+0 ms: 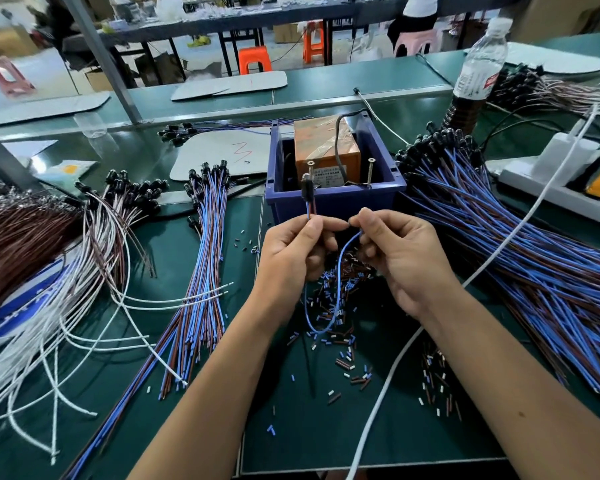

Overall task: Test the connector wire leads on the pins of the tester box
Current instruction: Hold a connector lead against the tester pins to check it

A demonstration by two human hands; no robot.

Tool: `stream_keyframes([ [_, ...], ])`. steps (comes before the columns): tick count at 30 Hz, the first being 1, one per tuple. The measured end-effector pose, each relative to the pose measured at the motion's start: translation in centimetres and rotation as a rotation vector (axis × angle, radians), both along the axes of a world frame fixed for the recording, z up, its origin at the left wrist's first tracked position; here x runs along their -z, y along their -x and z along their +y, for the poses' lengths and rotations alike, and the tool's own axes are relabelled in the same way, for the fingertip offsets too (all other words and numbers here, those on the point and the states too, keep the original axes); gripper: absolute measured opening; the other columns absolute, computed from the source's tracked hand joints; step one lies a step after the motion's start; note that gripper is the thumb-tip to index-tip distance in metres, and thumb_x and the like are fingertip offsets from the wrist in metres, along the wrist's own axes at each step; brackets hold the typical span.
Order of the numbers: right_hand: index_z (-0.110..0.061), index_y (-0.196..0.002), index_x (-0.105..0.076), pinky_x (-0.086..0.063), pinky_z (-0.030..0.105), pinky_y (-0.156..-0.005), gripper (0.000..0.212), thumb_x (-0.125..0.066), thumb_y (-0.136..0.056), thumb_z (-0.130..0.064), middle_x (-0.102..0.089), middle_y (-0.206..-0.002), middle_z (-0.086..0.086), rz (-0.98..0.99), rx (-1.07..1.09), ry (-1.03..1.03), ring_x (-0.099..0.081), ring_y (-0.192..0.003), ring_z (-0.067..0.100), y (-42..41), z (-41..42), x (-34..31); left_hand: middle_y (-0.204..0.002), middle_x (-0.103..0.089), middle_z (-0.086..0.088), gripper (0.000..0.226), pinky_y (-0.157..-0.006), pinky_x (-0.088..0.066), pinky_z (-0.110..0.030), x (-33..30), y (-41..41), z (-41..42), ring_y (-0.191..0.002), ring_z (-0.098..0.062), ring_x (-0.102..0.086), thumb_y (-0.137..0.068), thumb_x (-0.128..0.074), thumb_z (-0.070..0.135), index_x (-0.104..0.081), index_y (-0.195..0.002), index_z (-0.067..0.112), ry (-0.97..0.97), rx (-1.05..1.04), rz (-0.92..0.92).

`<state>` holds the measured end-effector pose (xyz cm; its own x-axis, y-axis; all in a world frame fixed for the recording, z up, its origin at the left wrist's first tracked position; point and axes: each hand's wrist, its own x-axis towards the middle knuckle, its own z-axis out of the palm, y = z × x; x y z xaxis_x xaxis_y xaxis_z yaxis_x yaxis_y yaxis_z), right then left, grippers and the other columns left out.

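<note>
An orange tester box (321, 143) sits inside a blue bin (333, 197), with two upright screw pins, left pin (310, 168) and right pin (371, 169). My left hand (291, 251) pinches a blue and brown wire pair just below its black connector (306, 190), which stands upright in front of the left pin. My right hand (399, 258) pinches the free end of the blue lead (340, 278), which loops down between both hands.
A large heap of blue and brown connector wires (520, 244) lies at right, a smaller bundle (201, 271) at left, white wires (66, 306) further left. Cut insulation bits (340, 327) litter the green mat. A water bottle (478, 67), a power strip (561, 181) and a white cable (430, 323) are at right.
</note>
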<state>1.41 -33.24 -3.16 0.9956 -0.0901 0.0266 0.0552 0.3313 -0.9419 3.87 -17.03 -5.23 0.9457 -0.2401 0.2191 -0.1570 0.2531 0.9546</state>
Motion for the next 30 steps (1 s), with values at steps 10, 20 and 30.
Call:
stream_keyframes([
  [10, -0.019, -0.074, -0.078, -0.057, 0.023, -0.053, 0.024, -0.067, -0.084, -0.038, -0.076, -0.081, 0.006, -0.030, -0.152, -0.048, -0.070, -0.063, 0.013, 0.5, 0.1, -0.5, -0.068, -0.064, 0.001, 0.014, -0.058, -0.048, -0.019, -0.6, 0.3, -0.2, -0.059, -0.009, -0.056, -0.101, -0.062, 0.006, -0.075, -0.106, 0.009, -0.104, -0.143, -0.062],
  [20, -0.009, -0.085, -0.075, -0.049, 0.023, -0.051, 0.022, -0.073, -0.087, -0.030, -0.072, -0.073, 0.007, -0.130, 0.171, 0.032, -0.064, -0.059, 0.012, 0.4, -0.1, -0.3, -0.061, -0.036, -0.007, 0.017, -0.043, -0.021, -0.017, -0.9, 1.3, -0.9, -0.045, -0.008, -0.024, -0.097, -0.066, 0.013, -0.068, -0.081, 0.020, -0.137, 0.196, 0.042],
  [30, -0.012, -0.084, -0.078, -0.046, 0.019, -0.045, 0.022, -0.072, -0.085, -0.034, -0.068, -0.072, 0.006, -0.133, 0.117, 0.001, -0.053, -0.050, 0.008, 0.2, 0.3, 0.0, -0.087, -0.054, -0.027, 0.011, -0.043, -0.019, -0.018, -1.0, 1.4, -0.8, -0.049, -0.009, -0.023, -0.091, -0.071, 0.022, -0.077, -0.085, 0.014, -0.088, 0.270, 0.092],
])
